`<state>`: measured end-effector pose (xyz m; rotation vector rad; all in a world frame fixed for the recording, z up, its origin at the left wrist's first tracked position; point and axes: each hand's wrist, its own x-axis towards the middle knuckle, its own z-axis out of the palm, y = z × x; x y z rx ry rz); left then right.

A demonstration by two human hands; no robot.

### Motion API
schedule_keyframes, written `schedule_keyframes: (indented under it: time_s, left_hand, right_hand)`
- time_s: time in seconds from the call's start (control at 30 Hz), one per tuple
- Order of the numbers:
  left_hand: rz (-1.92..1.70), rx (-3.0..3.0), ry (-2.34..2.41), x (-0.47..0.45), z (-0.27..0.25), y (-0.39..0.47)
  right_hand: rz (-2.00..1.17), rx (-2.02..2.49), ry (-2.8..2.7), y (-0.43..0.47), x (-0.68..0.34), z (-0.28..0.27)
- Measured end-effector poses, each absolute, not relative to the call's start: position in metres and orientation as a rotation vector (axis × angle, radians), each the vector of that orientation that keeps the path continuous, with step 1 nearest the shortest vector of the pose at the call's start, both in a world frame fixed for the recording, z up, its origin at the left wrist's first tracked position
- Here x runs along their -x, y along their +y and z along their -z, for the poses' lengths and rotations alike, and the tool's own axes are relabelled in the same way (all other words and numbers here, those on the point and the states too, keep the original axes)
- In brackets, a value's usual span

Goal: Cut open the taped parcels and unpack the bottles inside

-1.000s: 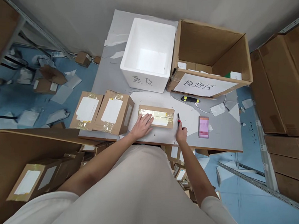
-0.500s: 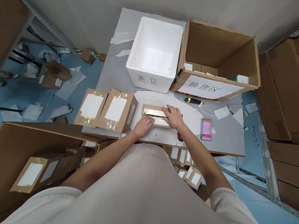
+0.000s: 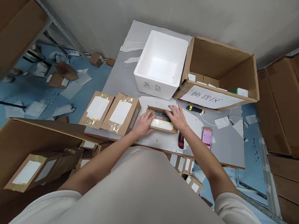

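Observation:
A small cardboard box (image 3: 166, 130) lies on the table in front of me, its taped top parted. Inside, something green and pink (image 3: 161, 117) shows, too little of it to name. My left hand (image 3: 143, 123) grips the left end of this box with curled fingers. At the right end, my right hand (image 3: 178, 118) holds the flap edge, thumb toward the opening and fingers partly spread. Just right of the box lies a red and black utility knife (image 3: 181, 140). Behind my right hand is a yellow and black cutter (image 3: 195, 109).
Two taped, labelled boxes (image 3: 121, 113) stand on the left. A white foam bin (image 3: 154, 89) and a large open carton (image 3: 212, 98) with small boxes inside stand at the back. A phone (image 3: 206, 136) lies on the right. Another large carton (image 3: 45, 130) holds boxes at lower left.
The small box's top has come open between my hands, showing the green and pink contents. My hands have moved slightly apart. The camera view has shifted, and the red knife is now uncovered.

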<state>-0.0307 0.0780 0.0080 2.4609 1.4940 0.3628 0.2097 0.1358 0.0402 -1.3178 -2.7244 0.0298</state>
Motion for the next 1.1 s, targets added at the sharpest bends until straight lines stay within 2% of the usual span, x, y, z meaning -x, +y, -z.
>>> schedule_keyframes:
  time_s: [0.07,0.13,0.37,0.57,0.7,0.87,0.97,1.1]
  left_hand:
    - [-0.232,-2.458,1.482,0.041,-0.021,0.098]
    - [-0.117,-2.482,1.364,0.052,-0.026,0.115]
    - [-0.097,-2.459,1.21,0.07,-0.014,0.127]
    - [-0.053,-2.468,1.246,0.065,-0.015,0.122]
    - [0.135,-2.503,1.2,0.068,-0.033,0.129]
    - [0.242,-2.597,1.311,0.044,-0.063,0.123]
    - [0.191,-2.638,1.217,0.008,-0.065,0.113]
    - [0.314,-2.644,0.962,-0.023,-0.049,0.113]
  right_hand:
    - [-0.133,1.103,-2.84,0.11,-0.21,-0.041]
    - [-0.233,1.099,-2.887,0.092,-0.208,-0.042]
    - [-0.3,1.652,-2.791,0.071,-0.19,-0.034]
    - [-0.161,1.484,-2.855,0.026,-0.2,-0.018]
    - [-0.27,1.395,-2.831,0.004,-0.207,-0.014]
    - [-0.543,1.426,-2.895,0.035,-0.209,-0.038]
    - [-0.512,1.527,-2.999,0.071,-0.194,-0.058]
    - [-0.411,1.525,-3.221,0.098,-0.17,-0.064]
